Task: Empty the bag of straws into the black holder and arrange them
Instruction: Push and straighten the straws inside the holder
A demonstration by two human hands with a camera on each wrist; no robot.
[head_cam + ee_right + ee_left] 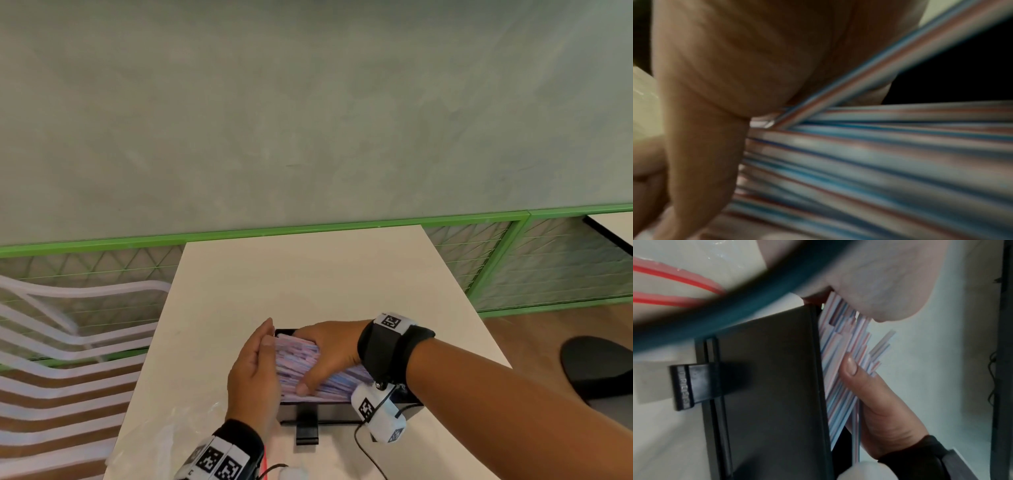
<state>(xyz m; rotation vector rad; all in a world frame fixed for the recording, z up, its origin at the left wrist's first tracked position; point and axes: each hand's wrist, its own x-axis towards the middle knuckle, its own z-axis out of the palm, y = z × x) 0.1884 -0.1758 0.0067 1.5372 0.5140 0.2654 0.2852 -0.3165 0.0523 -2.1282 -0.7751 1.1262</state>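
Observation:
A black holder (337, 413) stands near the front of the white table (308, 281), with a pile of red, white and blue striped straws (296, 363) lying in it. My left hand (263, 346) is flat, its straight fingers pressing on the straws' left ends. From the right, my right hand (327, 354) reaches over the pile, with its thumb (305, 388) on the near side and its fingers curled over the far side. The left wrist view shows the holder's wall (766, 386), uneven straw ends (844, 344) and the right thumb (851, 366). Blurred straws (879, 154) fill the right wrist view.
An empty clear plastic bag (164, 442) with a red zip strip (674, 277) lies on the table left of the holder. A white slatted chair (51, 342) stands to the left and a green mesh railing (496, 260) behind. A black round object (599, 370) sits on the floor at right.

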